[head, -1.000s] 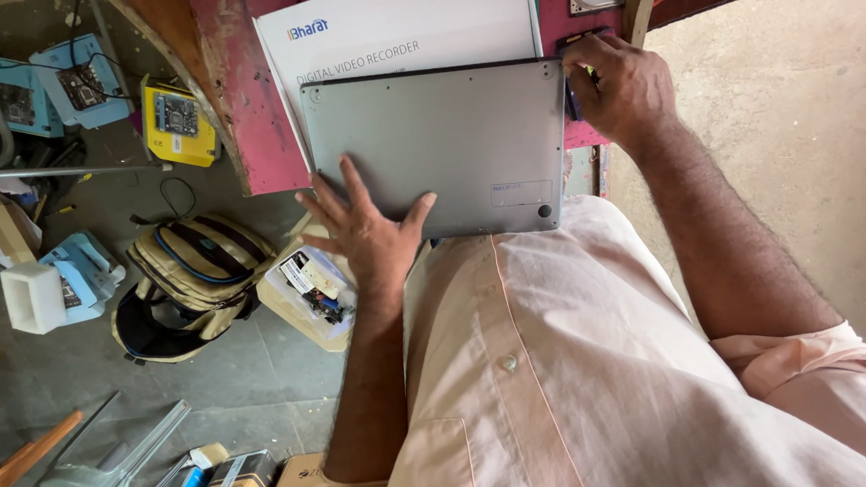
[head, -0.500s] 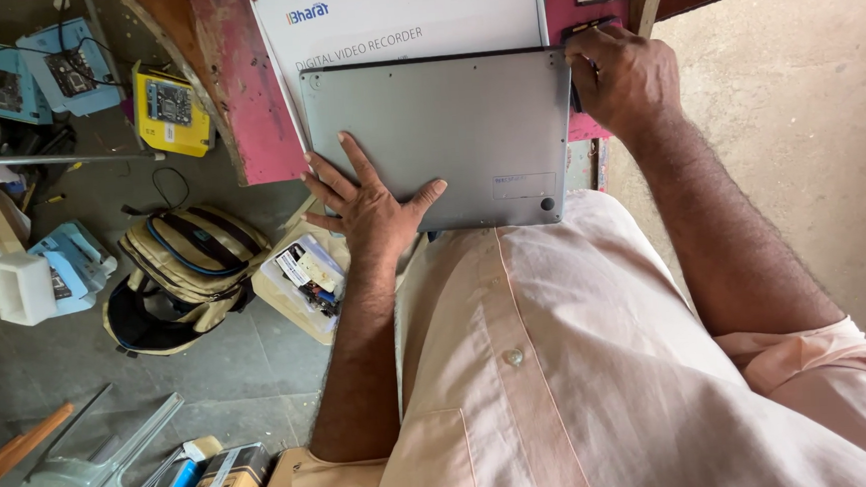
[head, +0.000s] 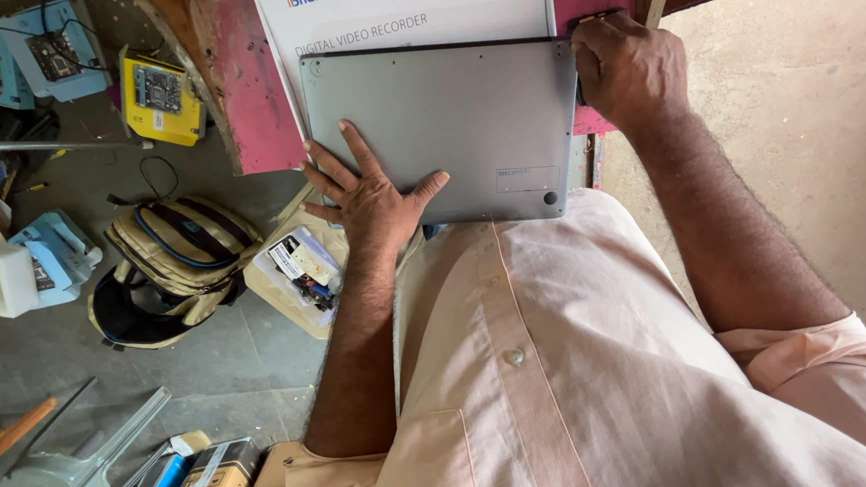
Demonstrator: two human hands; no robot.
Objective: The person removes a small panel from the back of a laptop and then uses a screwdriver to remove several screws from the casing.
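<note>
A grey laptop lies closed, underside up, on a pink table, partly over a white cardboard box. My left hand rests flat with spread fingers on the laptop's near left corner. My right hand is curled over the laptop's far right corner, fingers wrapped on its edge. My peach shirt fills the lower part of the view.
On the floor to the left lie a tan backpack, a clear plastic box of small parts, blue and yellow cases with circuit boards, a white block and cardboard boxes. Bare concrete floor lies to the right.
The view has shifted slightly, so the laptop sits higher in frame. Both hands stay on the same corners of the laptop.
</note>
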